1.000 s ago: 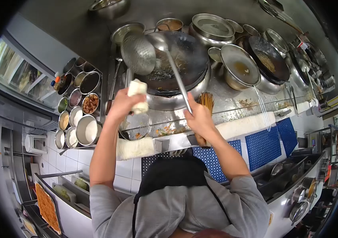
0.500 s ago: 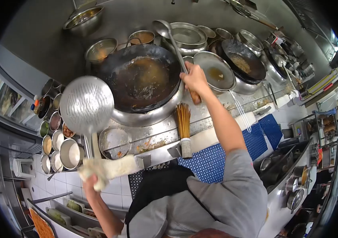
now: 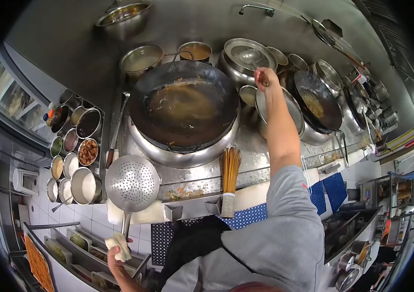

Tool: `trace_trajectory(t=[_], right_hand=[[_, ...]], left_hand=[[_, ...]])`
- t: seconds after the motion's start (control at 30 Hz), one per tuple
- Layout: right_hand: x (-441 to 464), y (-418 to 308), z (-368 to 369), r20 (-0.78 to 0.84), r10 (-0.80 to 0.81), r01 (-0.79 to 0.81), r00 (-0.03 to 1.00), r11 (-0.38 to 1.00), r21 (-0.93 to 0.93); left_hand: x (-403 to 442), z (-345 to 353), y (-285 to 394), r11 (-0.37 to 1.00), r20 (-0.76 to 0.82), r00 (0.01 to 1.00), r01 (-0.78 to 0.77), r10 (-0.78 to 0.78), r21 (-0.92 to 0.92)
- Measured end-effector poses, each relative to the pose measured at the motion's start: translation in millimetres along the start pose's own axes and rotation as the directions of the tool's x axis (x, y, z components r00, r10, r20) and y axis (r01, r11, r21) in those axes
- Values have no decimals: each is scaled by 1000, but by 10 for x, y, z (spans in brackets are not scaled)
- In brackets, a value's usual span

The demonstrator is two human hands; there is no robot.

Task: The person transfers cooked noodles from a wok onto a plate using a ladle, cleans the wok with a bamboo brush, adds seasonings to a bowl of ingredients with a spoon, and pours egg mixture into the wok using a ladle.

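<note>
Since metal handles may run hot, the left hand (image 3: 114,258) at seven o'clock grips a perforated skimmer (image 3: 132,182) through folded cloth (image 3: 119,246); the right hand (image 3: 267,78) clasps a ladle (image 3: 248,57) at one, the wok (image 3: 182,109) sitting at eleven.

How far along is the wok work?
Looks done: the perforated skimmer carries no food. In hand: left hand grips it through a cloth; right hand has the ladle over a rear steel vessel. Probably left: clearing the wok, which holds brown liquid; the bamboo brush lies out of hand.
</note>
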State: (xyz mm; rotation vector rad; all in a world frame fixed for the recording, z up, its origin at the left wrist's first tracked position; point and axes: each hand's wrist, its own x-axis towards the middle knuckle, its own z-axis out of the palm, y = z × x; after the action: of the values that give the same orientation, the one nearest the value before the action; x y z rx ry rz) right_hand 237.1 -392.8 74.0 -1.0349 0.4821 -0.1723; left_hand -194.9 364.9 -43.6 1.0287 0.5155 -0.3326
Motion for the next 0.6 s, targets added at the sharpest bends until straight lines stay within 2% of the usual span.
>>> trace_trajectory(t=[0.03,0.07,0.1,0.17,0.2,0.23,0.3,0.33,0.37,0.4,0.43,0.5,0.57,0.6], right_hand=[[-113,-47,36,57,28,-40,998,975,217],[-245,-108,64,116,38,-84,993,902,423],[-416,-150,117,133,29,-86,991,888,453],[-778,-238,244,170,15,-100,985,858,504],[-907,-297,264,267,75,-219,961,797,563],[-1070,-322,318,253,87,-216,963,811,544],[-1424,-269,456,296,65,-235,953,776,586],[-1668,-231,568,346,76,-288,935,732,618],[-1954,-159,697,393,80,-337,916,684,647],[-2178,-36,780,435,78,-382,897,634,673],[-2302,131,818,538,75,-481,839,563,672],[-2584,526,944,546,81,-507,834,504,699],[-3391,780,1314,286,15,-250,958,529,811],[-3084,1070,1159,448,82,-406,890,588,699]], left_hand=[[35,-25,98,999,-17,999,38,-37,32],[79,-30,185,979,-137,988,-45,74,199],[133,-13,281,924,-233,951,-106,202,368],[361,-231,518,847,-168,945,-160,279,507],[397,4,607,908,-102,948,-253,302,335],[445,282,730,934,-49,941,-324,335,149],[721,509,843,927,38,926,-376,375,9],[850,783,906,923,163,909,-379,384,-62],[827,1347,1030,916,345,849,-386,400,-113],[896,1747,1064,913,459,790,-377,406,-158],[996,2010,1022,936,490,798,-288,352,-203],[1175,2572,913,928,634,752,82,181,-363],[1079,3221,847,959,704,710,192,12,-209],[1107,3435,775,948,721,691,262,-56,-178]])
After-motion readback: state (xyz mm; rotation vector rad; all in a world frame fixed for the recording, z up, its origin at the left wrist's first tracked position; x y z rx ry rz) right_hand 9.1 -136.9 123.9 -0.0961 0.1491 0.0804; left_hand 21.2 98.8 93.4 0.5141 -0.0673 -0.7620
